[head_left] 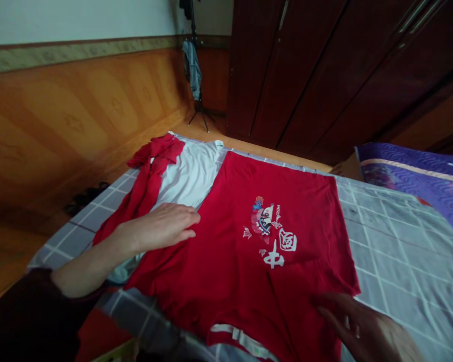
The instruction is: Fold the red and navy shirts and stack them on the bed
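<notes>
A red T-shirt lies spread on a grey checked bed sheet, its neckline toward me. A colourful mask print and white lettering show on its chest. My left hand is over the shirt's left side, palm down, fingers stretched out and holding nothing. My right hand, slightly blurred, is at the near right part of the shirt with fingers apart; whether it touches the fabric is unclear. Left of the shirt lie a white garment and a crumpled red garment.
Dark red wardrobe doors stand beyond the bed. A coat rack with a grey-blue garment stands in the far corner. Purple bedding is at the right, and dark shoes are on the floor at the left.
</notes>
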### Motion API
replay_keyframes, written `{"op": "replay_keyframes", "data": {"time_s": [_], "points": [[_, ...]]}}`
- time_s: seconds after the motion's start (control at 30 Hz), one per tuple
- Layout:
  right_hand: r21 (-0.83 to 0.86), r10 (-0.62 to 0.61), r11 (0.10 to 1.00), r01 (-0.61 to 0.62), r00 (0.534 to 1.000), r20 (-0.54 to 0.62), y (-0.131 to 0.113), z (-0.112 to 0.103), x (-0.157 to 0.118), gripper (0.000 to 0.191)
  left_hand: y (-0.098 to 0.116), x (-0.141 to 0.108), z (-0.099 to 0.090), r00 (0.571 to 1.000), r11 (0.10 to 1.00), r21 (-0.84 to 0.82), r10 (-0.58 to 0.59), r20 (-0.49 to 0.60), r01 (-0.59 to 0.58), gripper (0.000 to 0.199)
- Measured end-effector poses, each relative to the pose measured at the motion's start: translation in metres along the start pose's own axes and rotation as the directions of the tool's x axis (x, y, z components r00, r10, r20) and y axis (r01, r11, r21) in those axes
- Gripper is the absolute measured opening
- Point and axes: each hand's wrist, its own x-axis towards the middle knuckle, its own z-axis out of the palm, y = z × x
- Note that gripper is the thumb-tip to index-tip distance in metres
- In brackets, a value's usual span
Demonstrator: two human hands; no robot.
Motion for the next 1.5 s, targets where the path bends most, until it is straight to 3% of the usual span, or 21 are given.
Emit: {"op": "replay_keyframes", "data": {"time_s": [0.07, 0.17, 0.37, 0.47, 0.57, 0.7, 0.8, 0.87, 1.0, 1.3, 1.4, 1.5], "points": [[-0.014, -0.032, 0.999, 0.032, 0.999, -0.02, -0.005, 0.0, 0.006, 0.018, -0.019, -0.015, 0.007, 0.995, 0.995, 0.024, -0.095, 0.012, 0.095, 0.001], [-0.004, -0.115, 0.993, 0.114, 0.993, -0.011, -0.021, -0.003, 0.018, 0.022, -0.035, -0.034, 0.019, 0.99, 0.988, 0.068, -0.138, 0.037, 0.136, 0.01], [0.096, -0.241, 0.966, 0.242, 0.97, -0.02, -0.066, -0.007, 0.056, 0.029, -0.04, -0.051, 0.028, 0.971, 0.967, 0.158, -0.215, 0.101, 0.198, 0.005], [0.15, -0.305, 0.94, 0.305, 0.952, -0.025, -0.085, -0.005, 0.072, 0.028, -0.04, -0.05, 0.028, 0.981, 0.982, 0.032, -0.19, 0.04, 0.189, 0.004], [0.2, -0.339, 0.923, 0.328, 0.941, 0.02, -0.096, 0.002, 0.083, 0.027, -0.037, -0.048, 0.03, 0.973, 0.959, -0.202, -0.218, -0.079, 0.198, 0.002], [0.273, -0.323, 0.916, 0.293, 0.943, 0.073, -0.097, 0.026, 0.087, 0.027, -0.028, -0.045, 0.036, 0.953, 0.904, -0.364, -0.281, -0.112, 0.224, 0.011], [0.289, -0.304, 0.916, 0.279, 0.952, 0.044, -0.093, 0.046, 0.086, 0.024, -0.024, -0.044, 0.041, 0.945, 0.91, -0.275, -0.325, -0.014, 0.309, 0.026], [0.301, -0.294, 0.913, 0.275, 0.956, 0.02, -0.091, 0.052, 0.085, 0.023, -0.025, -0.042, 0.044, 0.944, 0.925, -0.187, -0.326, 0.055, 0.33, 0.026], [0.368, -0.269, 0.891, 0.266, 0.962, -0.045, -0.09, 0.055, 0.085, 0.022, -0.023, -0.032, 0.043, 0.962, 0.952, -0.145, -0.264, 0.066, 0.271, 0.02], [0.479, -0.248, 0.837, 0.265, 0.964, -0.1, -0.086, 0.059, 0.084, 0.014, 0.018, 0.002, 0.027, 0.97, 0.907, -0.356, -0.242, 0.002, 0.227, 0.015], [0.505, -0.234, 0.826, 0.248, 0.968, -0.092, -0.085, 0.057, 0.083, 0.014, 0.03, 0.011, 0.026, 0.977, 0.928, -0.316, -0.211, -0.014, 0.196, 0.009], [0.517, -0.225, 0.823, 0.235, 0.971, -0.081, -0.086, 0.056, 0.084, 0.014, 0.037, 0.014, 0.028, 0.988, 0.95, -0.271, -0.144, 0.056, 0.154, 0.02]]}}
